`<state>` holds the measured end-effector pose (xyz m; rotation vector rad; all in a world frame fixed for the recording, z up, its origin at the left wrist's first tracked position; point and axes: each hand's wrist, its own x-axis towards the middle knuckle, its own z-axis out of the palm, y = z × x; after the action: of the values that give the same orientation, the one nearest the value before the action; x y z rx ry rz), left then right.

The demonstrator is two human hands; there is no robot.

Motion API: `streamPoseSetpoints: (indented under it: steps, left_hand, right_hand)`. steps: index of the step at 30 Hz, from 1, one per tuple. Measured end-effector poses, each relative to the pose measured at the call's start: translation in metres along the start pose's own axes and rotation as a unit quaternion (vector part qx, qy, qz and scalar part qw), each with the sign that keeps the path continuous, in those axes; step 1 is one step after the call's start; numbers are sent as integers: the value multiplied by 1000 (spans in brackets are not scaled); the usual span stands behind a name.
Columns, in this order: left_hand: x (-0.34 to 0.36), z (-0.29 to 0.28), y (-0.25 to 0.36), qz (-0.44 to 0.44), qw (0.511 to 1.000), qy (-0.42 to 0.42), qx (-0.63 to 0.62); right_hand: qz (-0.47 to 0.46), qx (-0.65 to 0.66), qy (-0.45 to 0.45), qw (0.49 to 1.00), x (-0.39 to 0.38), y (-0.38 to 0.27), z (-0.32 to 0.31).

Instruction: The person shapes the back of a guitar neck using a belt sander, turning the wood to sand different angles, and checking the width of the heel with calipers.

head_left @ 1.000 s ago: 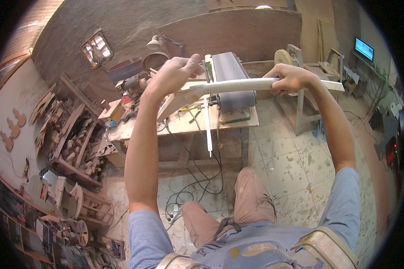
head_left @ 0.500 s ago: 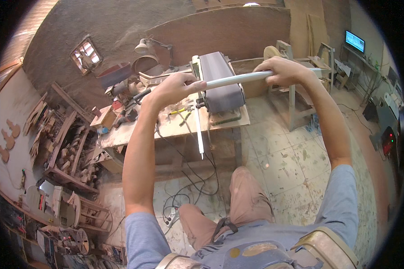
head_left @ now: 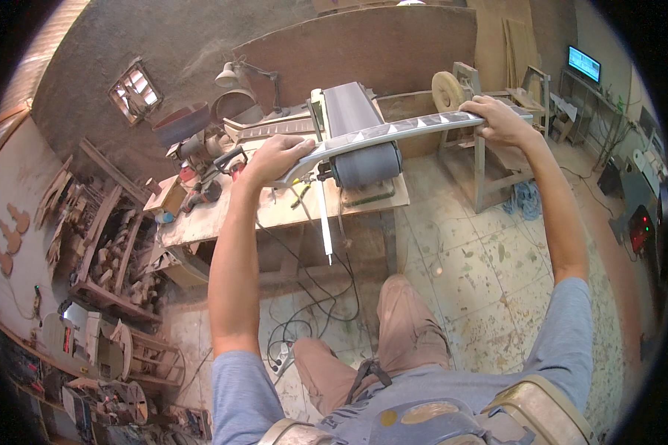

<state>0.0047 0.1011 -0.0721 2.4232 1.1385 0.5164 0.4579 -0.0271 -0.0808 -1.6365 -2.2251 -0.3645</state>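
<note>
A long, pale-edged guitar neck (head_left: 401, 128) with a dark face and light triangular inlays lies crosswise over the belt sander (head_left: 352, 104); whether it touches the belt I cannot tell. My left hand (head_left: 278, 156) is closed around its left end, near the sander's frame. My right hand (head_left: 501, 122) grips it toward the other end, fingers curled over the top edge. Below the neck, the sander's front roller (head_left: 366, 165) shows, with a long white strip (head_left: 324, 222) hanging beside it past the bench's front edge (head_left: 274, 222).
Drills, yellow-handled pliers (head_left: 298, 191), a lamp (head_left: 227, 74) and wooden pieces crowd the bench. A wooden stand with a disc (head_left: 447, 93) stands right, a monitor (head_left: 584, 63) behind it. Cables (head_left: 312, 297) run over the tiled floor; wood offcuts (head_left: 111, 259) pile at left.
The neck has turned so its inlaid face now shows. My left hand has moved down in the picture; my right hand has shifted right along the neck.
</note>
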Motion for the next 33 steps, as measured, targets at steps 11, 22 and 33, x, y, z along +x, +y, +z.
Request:
streamPoseSetpoints:
  steps: [11, 22, 33]
  left_hand:
    - [8, 37, 11, 208, 947, 157, 188]
    - [5, 49, 6, 308, 808, 353, 357]
    - [7, 33, -4, 248, 938, 172, 173]
  right_hand:
    - [5, -176, 110, 978, -17, 29, 23]
    - [-24, -298, 302, 905, -15, 37, 43]
    - [-43, -160, 158, 973, -20, 23, 19]
